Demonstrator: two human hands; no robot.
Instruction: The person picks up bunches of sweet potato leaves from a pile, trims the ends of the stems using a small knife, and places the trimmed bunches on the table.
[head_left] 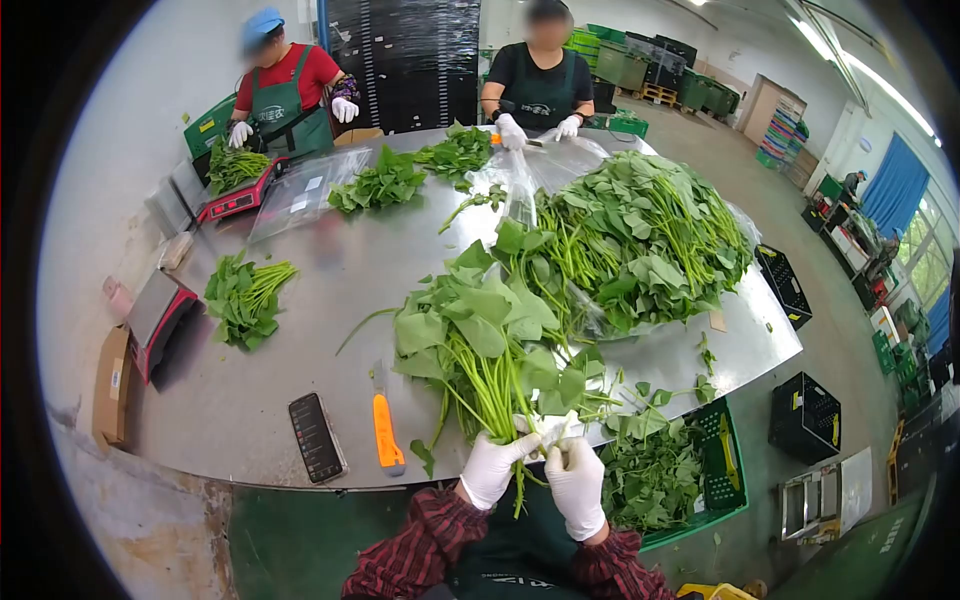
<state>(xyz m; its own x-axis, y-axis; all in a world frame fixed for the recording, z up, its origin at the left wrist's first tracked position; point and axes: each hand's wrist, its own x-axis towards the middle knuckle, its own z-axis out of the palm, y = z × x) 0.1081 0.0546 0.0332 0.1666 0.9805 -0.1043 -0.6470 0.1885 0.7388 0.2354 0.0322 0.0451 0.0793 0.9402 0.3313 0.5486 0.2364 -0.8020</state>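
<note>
Metal table [230, 390]: spread with leafy greens.
Large heap [650, 230]: piled on the table's right side.
Green crate [735, 470]: placed below the near edge, leaves held inside.
Bunch [485, 325]: laid at the near edge, before the heap.
Left hand [490, 470]: wrapped around the bunch's stems.
Right hand [575, 485]: held beside the stem ends; its grasp cannot be told.
Phone [318, 437]: laid left of an orange-handled knife [384, 430].
</note>
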